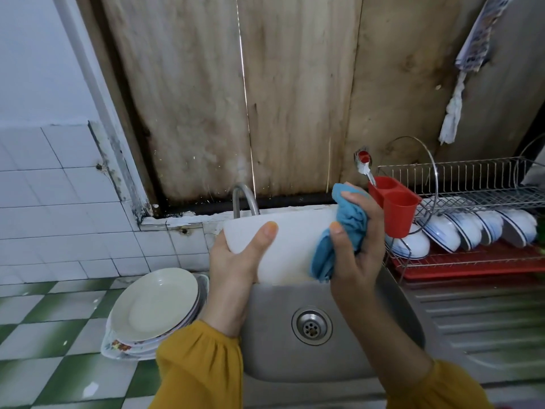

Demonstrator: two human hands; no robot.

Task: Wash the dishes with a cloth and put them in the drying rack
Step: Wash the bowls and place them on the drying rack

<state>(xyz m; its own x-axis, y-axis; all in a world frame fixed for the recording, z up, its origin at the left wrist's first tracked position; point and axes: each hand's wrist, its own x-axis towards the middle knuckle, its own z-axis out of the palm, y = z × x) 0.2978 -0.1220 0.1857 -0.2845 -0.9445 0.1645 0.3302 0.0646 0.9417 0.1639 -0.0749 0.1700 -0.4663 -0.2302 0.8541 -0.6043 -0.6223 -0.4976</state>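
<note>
Over the steel sink (368, 335) — left hand (236, 261) grips a white dish (289, 240), right hand (356, 246) clutches a blue cloth (345, 231).

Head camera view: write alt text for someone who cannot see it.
A person's left hand holds a white dish over a sink while the right hand presses a blue cloth against it. Plates are stacked at left; bowls stand in the rack at right.

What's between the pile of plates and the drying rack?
The steel sink, seen in the head view; over it the left hand holds a white dish and the right hand a blue cloth.
</note>
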